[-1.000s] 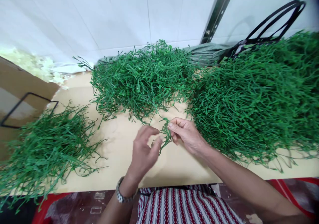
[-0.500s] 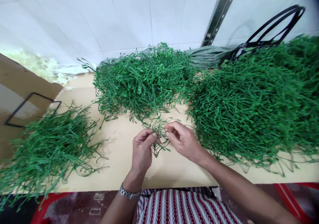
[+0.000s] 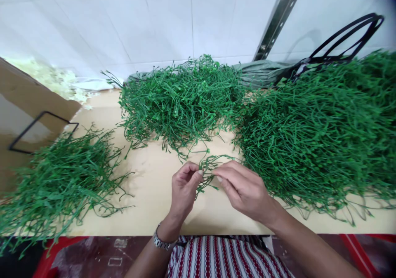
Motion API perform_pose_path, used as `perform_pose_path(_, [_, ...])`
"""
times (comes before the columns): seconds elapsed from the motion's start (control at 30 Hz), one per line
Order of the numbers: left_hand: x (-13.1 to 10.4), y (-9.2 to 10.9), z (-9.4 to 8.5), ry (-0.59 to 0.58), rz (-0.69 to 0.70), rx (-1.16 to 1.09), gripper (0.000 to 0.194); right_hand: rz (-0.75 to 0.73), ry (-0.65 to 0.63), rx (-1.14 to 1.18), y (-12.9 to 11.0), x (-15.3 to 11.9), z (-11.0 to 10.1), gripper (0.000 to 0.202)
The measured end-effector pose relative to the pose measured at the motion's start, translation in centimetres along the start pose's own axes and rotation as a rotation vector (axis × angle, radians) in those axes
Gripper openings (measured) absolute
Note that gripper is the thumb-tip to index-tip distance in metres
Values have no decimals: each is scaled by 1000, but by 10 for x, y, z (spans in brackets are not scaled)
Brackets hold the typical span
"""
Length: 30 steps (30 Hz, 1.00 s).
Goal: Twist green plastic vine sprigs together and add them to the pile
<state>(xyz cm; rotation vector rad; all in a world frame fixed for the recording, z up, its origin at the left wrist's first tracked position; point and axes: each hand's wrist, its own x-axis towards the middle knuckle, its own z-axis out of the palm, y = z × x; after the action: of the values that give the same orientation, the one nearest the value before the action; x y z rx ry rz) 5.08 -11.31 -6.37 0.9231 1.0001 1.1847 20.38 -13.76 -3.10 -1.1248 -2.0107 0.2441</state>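
Between my hands is a small bunch of green artificial stems (image 3: 208,171), thin and curved with little tips. My left hand (image 3: 185,185) pinches the bunch between thumb and forefinger; a metal watch (image 3: 163,239) is on that wrist. On the other side, my right hand (image 3: 244,187) has its thumb and fingers pressed together at the stems. Its fingertips partly cover what they hold. A heap of similar green stems (image 3: 182,100) lies just beyond my hands, and a larger pile (image 3: 312,142) spreads beside my right forearm.
At the left, another pile of green stems (image 3: 71,179) hangs over the table's (image 3: 148,187) front edge. A cardboard box (image 3: 27,92) and a bent black wire frame (image 3: 45,113) stand there. Pale flowers (image 3: 55,78) lie behind. Black bag handles (image 3: 349,34) rise at the back right.
My right hand has turned palm-down and shifted a little right, its fingers closing more tightly. My left hand has moved slightly right with the bunch, and the whole view has shifted a little.
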Motion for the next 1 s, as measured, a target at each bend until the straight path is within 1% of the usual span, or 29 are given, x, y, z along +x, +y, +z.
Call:
perform_pose_path(0.1, [-3,-2,1,-36,18,-13,8,-78,-63,-232,2,6,3,18])
perform_pose_path(0.17, [-5,-3,2,-21,11,-46,8,-98,-87,-349,7,6,8,15])
perform_pose_path(0.27, [-6,-2,6,29,-14,-110,9,-166,-42,-433,13,2,15,11])
perform_pose_path(0.37, [-6,0,11,87,-74,-188,13,-245,34,-443,17,-3,18,10])
perform_pose_path(0.47, [-5,3,15,104,-157,-233,14,-283,7,-413,19,-5,20,12])
perform_pose_path(0.53, [-4,4,16,77,-205,-252,15,-302,-13,-384,19,-5,22,13])
perform_pose_path(0.6, [-3,5,16,17,-243,-251,15,-347,-12,-353,20,-4,22,13])
perform_pose_path(0.67, [-1,6,15,-29,-270,-217,6,-407,-11,-334,21,-3,22,12])
perform_pose_path(0.73, [0,7,14,-29,-276,-161,13,-456,-17,-331,22,-3,20,12])
perform_pose_path(0.8, [2,8,13,14,-243,-103,17,-484,-37,-333,22,-4,18,13])
perform_pose_path(0.87, [3,8,13,90,-167,-71,16,-494,-58,-330,22,-7,16,13])
perform_pose_path(0.93, [3,6,14,176,-101,-84,15,-466,-87,-335,19,-10,16,15])
perform_pose_path(1.0, [3,4,16,229,-80,-131,16,-399,-108,-361,15,-13,18,16])
